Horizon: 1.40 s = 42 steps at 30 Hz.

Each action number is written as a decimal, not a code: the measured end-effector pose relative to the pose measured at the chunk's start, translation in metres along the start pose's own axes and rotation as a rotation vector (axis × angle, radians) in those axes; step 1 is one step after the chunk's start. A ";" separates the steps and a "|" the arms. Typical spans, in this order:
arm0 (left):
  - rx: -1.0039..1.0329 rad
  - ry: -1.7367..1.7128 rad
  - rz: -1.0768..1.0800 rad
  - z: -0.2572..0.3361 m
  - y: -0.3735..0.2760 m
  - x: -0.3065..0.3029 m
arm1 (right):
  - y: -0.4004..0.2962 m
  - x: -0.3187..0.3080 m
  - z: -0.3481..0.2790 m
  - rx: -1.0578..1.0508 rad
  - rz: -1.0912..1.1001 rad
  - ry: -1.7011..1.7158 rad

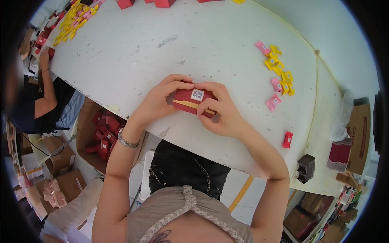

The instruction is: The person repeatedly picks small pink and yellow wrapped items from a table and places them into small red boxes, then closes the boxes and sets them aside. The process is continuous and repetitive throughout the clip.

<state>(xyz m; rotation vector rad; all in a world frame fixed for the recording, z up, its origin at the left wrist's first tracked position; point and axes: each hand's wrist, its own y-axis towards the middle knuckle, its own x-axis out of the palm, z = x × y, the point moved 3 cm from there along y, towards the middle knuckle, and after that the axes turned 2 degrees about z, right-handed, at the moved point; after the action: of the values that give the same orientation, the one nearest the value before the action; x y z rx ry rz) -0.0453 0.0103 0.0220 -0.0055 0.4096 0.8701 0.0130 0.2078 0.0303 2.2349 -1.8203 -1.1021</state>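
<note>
Between my two hands is a small dark-red Ritter Sport carton point(186, 96) with a gold band along its side. My left hand point(159, 98) grips its left end, fingers over the far edge. On the right end, my right hand point(220, 109) has its fingers over the top and its thumb and index finger at the near edge. Both hands are just above the white table point(212, 54), near its front edge. To their right lie several wrapped sweets: yellow ones point(277, 67), pink ones point(273, 102) and a single red one point(287, 139).
A cardboard box point(88, 133) of red cartons point(107, 130) stands below the table at left. Another person's arm point(45, 82) works farther left, near a heap of yellow and pink sweets point(74, 22). A dark tray-like object point(305, 168) and stacked burgundy card point(339, 155) are at right.
</note>
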 end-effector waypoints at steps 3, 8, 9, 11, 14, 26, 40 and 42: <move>0.098 0.061 -0.032 -0.009 -0.003 -0.001 | 0.001 0.004 -0.005 -0.011 0.005 -0.107; 0.028 0.031 0.026 0.002 0.000 0.002 | -0.001 0.011 -0.002 -0.021 0.079 -0.191; -0.014 0.023 0.049 0.007 0.000 0.001 | -0.002 0.007 0.005 0.020 0.096 -0.157; 0.015 0.019 0.024 0.006 0.001 0.002 | -0.003 0.005 0.008 0.015 0.112 -0.164; 0.063 0.087 -0.018 0.001 -0.004 0.004 | -0.006 0.005 0.004 -0.102 0.081 -0.287; -0.057 0.862 0.707 0.021 -0.170 -0.077 | 0.169 0.051 0.042 0.071 0.038 -0.203; -0.211 -0.051 0.835 -0.013 -0.032 -0.037 | 0.103 0.091 -0.026 0.094 -0.387 -0.105; -0.311 -0.096 0.672 0.001 -0.014 -0.020 | 0.055 0.037 -0.049 -0.092 -0.062 -0.106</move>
<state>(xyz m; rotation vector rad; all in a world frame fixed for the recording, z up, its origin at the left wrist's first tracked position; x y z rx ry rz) -0.0462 -0.0134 0.0272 -0.1178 0.1764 1.5850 -0.0040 0.1403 0.0742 2.2351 -1.7096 -1.3106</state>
